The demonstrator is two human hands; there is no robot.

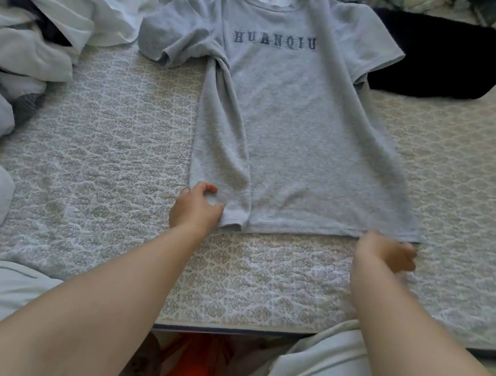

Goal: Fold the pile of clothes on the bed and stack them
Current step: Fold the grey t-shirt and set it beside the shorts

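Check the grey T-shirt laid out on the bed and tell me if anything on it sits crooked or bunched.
The T-shirt lies flat except its left side: that edge is folded inward in a long crease, and the left sleeve is bunched and curled, unlike the flat right sleeve.

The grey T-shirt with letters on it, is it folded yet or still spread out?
Mostly spread, front up; only the grey T-shirt's left side is folded inward.
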